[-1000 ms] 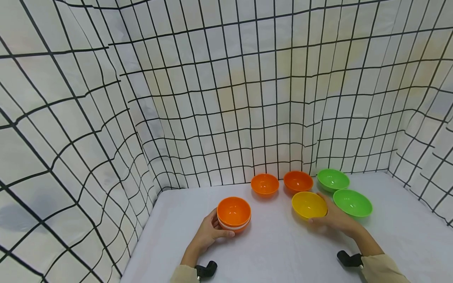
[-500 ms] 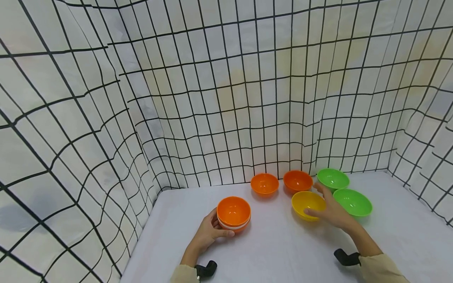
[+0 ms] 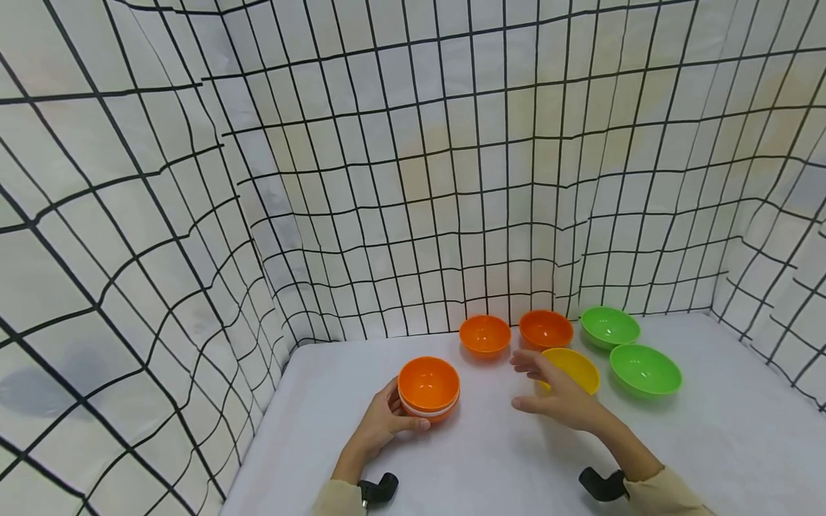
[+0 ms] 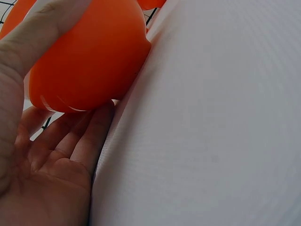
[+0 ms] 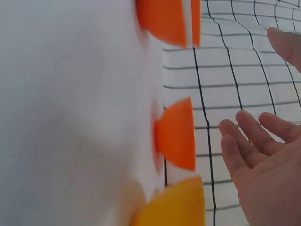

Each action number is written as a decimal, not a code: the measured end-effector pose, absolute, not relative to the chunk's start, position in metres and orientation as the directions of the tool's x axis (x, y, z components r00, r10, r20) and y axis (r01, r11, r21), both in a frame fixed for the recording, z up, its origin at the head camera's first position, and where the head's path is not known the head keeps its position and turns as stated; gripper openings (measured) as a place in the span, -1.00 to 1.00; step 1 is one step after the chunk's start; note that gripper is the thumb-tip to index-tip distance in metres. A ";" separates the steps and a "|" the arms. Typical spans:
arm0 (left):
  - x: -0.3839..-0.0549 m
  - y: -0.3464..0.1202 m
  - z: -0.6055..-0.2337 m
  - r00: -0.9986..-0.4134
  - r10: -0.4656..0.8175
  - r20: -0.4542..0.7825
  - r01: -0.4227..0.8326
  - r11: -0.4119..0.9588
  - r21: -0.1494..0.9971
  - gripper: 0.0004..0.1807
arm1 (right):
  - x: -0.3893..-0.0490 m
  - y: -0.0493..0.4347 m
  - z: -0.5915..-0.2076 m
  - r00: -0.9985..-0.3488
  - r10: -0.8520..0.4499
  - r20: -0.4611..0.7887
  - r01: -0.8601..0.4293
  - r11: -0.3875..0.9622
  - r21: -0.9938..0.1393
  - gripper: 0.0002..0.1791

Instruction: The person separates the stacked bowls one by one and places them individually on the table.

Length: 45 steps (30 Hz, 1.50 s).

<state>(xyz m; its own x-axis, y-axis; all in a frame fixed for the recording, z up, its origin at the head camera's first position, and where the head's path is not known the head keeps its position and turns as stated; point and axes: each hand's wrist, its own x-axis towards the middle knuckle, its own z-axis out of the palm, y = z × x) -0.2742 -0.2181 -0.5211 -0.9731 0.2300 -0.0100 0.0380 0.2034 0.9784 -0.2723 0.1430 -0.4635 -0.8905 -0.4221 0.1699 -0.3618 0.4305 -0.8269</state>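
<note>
My left hand (image 3: 377,424) grips a stack of bowls from its left side, thumb at the front. An orange bowl (image 3: 429,383) forms the top of this stack, a white rim (image 3: 429,413) shows just beneath, and more orange sits below. In the left wrist view the fingers curl against the lowest orange bowl (image 4: 96,61), which stands on the white cloth. My right hand (image 3: 563,403) is empty, its fingers spread and pointing left. From the head it partly covers the yellow bowl (image 3: 581,369). The right wrist view shows the palm (image 5: 275,176) bare.
Two orange bowls, one on the left (image 3: 485,337) and one on the right (image 3: 546,330), stand along the back edge. Right of them are two green bowls, a rear one (image 3: 609,328) and a front one (image 3: 645,370). A black-gridded white sheet (image 3: 387,179) walls the table.
My right hand has left the yellow bowl's right side and moved left across it, fingers opening. The left hand keeps its grip on the stack, and the bowls stay put.
</note>
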 end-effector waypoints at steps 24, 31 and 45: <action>-0.276 -0.217 -0.525 -0.971 0.239 0.012 0.063 0.203 0.977 0.14 | -0.310 0.042 -0.499 -0.829 -0.556 0.066 -0.255 0.268 -0.929 0.06; -0.276 -0.219 -0.525 -0.972 0.234 -0.008 0.045 0.221 0.974 0.15 | -0.316 0.030 -0.506 -0.827 -0.558 0.068 -0.241 0.242 -0.940 0.09; -0.277 -0.220 -0.526 -0.969 0.246 -0.007 0.047 0.212 0.976 0.11 | -0.318 0.017 -0.510 -0.828 -0.554 0.081 -0.240 0.221 -0.945 0.15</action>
